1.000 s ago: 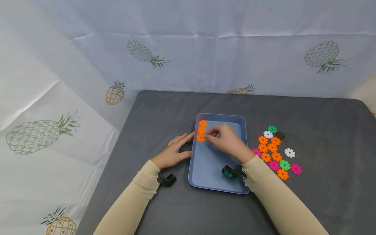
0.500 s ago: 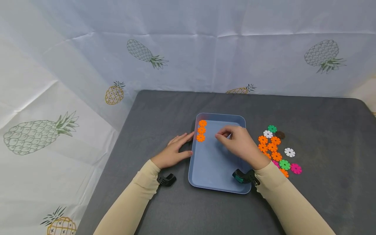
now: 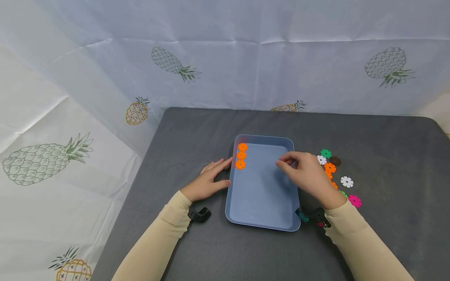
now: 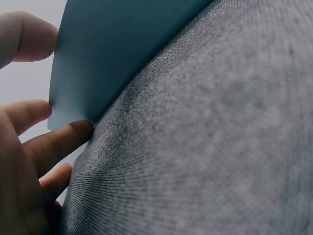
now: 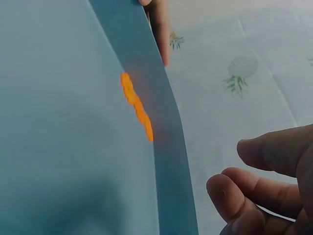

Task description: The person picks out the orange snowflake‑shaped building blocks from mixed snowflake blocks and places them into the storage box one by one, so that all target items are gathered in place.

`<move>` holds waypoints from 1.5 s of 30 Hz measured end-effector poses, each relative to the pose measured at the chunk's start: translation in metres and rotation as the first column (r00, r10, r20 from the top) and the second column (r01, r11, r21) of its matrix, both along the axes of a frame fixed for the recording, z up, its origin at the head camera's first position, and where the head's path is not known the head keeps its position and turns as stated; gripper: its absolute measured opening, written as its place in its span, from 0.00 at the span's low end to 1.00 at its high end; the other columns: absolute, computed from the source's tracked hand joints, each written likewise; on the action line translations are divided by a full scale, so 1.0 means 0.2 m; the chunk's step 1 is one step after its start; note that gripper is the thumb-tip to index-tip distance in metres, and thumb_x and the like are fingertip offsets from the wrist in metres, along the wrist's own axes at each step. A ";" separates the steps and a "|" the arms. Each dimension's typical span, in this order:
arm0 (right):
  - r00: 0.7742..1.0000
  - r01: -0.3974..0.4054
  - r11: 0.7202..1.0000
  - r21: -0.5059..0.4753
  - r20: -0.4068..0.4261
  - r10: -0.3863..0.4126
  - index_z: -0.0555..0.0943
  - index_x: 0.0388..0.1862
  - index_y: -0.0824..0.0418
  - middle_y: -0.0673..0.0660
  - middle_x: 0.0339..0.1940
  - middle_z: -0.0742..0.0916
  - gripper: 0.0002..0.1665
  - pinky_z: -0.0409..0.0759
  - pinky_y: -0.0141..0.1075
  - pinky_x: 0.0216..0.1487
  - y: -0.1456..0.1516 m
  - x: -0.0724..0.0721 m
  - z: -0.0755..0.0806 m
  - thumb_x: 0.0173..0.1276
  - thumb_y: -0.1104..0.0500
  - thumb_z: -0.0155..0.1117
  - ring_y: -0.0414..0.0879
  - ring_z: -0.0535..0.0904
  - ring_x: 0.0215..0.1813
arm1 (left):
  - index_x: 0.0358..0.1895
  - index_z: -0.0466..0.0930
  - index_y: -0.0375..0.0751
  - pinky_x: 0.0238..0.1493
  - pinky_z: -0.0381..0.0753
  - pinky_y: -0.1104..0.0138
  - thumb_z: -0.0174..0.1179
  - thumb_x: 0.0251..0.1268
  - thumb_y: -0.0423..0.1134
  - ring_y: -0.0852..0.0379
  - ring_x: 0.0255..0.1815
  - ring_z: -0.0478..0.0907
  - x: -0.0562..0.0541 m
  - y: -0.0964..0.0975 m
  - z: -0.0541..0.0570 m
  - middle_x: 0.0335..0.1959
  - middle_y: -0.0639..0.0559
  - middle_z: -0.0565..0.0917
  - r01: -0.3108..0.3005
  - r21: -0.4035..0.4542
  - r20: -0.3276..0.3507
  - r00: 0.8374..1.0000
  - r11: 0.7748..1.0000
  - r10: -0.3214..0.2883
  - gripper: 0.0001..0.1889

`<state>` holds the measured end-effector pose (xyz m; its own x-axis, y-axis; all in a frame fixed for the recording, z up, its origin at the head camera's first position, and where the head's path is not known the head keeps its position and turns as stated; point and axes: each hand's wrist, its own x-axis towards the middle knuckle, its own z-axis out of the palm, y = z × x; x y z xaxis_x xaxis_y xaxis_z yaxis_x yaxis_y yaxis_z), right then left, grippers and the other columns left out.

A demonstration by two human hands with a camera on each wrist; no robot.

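Observation:
A blue rectangular tray lies on the grey-covered table. Along its upper left side, three orange notched plastic discs form a column; the right wrist view shows these orange discs edge-on by the tray wall. My left hand has its fingers spread, fingertips and thumb touching the tray's left edge; the left wrist view has this hand against the tray's outer wall. Over the tray's right rim hovers my right hand, fingers loosely bent. Nothing shows between its thumb and fingers in the right wrist view.
Right of the tray lie loose notched discs, partly hidden by the right hand and forearm: orange, white, green, brown and pink. A pineapple-print cloth hangs behind the table.
My right hand has moved right, from beside the orange column to the tray's right rim, now covering part of the loose discs. The left hand and the column have stayed put.

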<state>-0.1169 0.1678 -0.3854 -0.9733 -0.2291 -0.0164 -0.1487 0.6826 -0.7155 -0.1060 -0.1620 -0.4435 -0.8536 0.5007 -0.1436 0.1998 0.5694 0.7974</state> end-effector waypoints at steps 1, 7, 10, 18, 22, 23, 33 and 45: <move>1.000 0.004 1.000 0.005 0.004 -0.004 0.90 0.43 0.60 0.53 0.31 0.87 0.10 0.75 0.37 0.24 0.01 0.01 0.00 0.74 0.54 0.71 0.47 0.75 0.25 | 0.87 0.53 0.53 0.85 0.35 0.45 0.60 0.76 0.48 0.46 0.88 0.46 0.00 0.00 0.00 0.85 0.53 0.61 0.000 0.002 0.000 1.000 1.000 0.000 0.40; 1.000 0.005 1.000 0.027 0.018 -0.005 0.89 0.45 0.60 0.52 0.26 0.86 0.11 0.74 0.36 0.23 0.09 0.03 -0.01 0.76 0.53 0.69 0.46 0.75 0.24 | 0.86 0.53 0.53 0.85 0.35 0.44 0.60 0.76 0.48 0.46 0.88 0.46 0.00 0.00 0.00 0.85 0.52 0.61 0.000 0.010 0.000 1.000 1.000 0.000 0.40; 1.000 0.015 0.999 0.045 0.008 -0.016 0.89 0.45 0.59 0.52 0.27 0.87 0.11 0.74 0.36 0.23 0.15 0.05 -0.01 0.76 0.53 0.69 0.44 0.76 0.23 | 0.87 0.53 0.54 0.85 0.35 0.44 0.60 0.76 0.48 0.47 0.88 0.46 0.00 0.00 -0.01 0.85 0.51 0.60 -0.003 0.002 0.005 1.000 1.000 0.003 0.40; 1.000 0.026 0.995 0.100 0.002 -0.026 0.89 0.48 0.61 0.54 0.31 0.89 0.16 0.75 0.36 0.24 0.29 0.07 -0.03 0.78 0.49 0.66 0.45 0.76 0.26 | 0.87 0.53 0.55 0.84 0.35 0.42 0.60 0.76 0.48 0.46 0.88 0.45 0.01 -0.01 0.00 0.85 0.53 0.60 -0.017 0.007 0.008 1.000 1.000 0.017 0.40; 0.997 0.045 0.992 0.122 0.053 -0.052 0.88 0.50 0.62 0.54 0.35 0.89 0.18 0.76 0.36 0.26 0.35 0.08 -0.06 0.78 0.48 0.66 0.45 0.77 0.28 | 0.86 0.53 0.54 0.84 0.35 0.43 0.60 0.76 0.48 0.46 0.88 0.45 0.01 -0.01 -0.01 0.85 0.55 0.60 -0.025 0.007 0.005 1.000 1.000 0.025 0.40; 0.996 0.049 0.991 0.126 0.065 -0.057 0.88 0.50 0.62 0.54 0.35 0.89 0.19 0.76 0.36 0.26 0.37 0.08 -0.07 0.77 0.48 0.67 0.45 0.77 0.28 | 0.86 0.53 0.54 0.85 0.35 0.43 0.60 0.76 0.48 0.47 0.88 0.46 0.01 -0.01 -0.01 0.85 0.55 0.60 -0.026 0.005 0.005 1.000 1.000 0.026 0.40; 0.991 0.046 0.982 0.181 0.116 -0.068 0.87 0.47 0.65 0.51 0.32 0.87 0.16 0.72 0.35 0.24 0.48 0.15 -0.15 0.71 0.53 0.74 0.42 0.74 0.25 | 0.87 0.53 0.54 0.85 0.35 0.44 0.60 0.77 0.48 0.47 0.88 0.45 -0.01 0.00 -0.01 0.85 0.54 0.60 -0.008 0.000 0.006 1.000 1.000 0.008 0.40; 0.983 0.048 0.972 0.229 0.163 -0.087 0.87 0.50 0.69 0.51 0.31 0.85 0.25 0.73 0.35 0.24 0.53 0.18 -0.20 0.67 0.49 0.77 0.43 0.75 0.25 | 0.86 0.53 0.54 0.85 0.35 0.45 0.60 0.76 0.47 0.47 0.88 0.46 -0.01 0.01 -0.02 0.84 0.54 0.62 -0.002 0.013 0.005 1.000 1.000 0.002 0.40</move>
<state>-0.0811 0.2734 -0.4247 -0.9646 -0.1347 -0.2266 0.0141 0.8321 -0.5545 -0.1073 -0.1609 -0.4472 -0.8538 0.5012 -0.1411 0.1950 0.5591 0.8059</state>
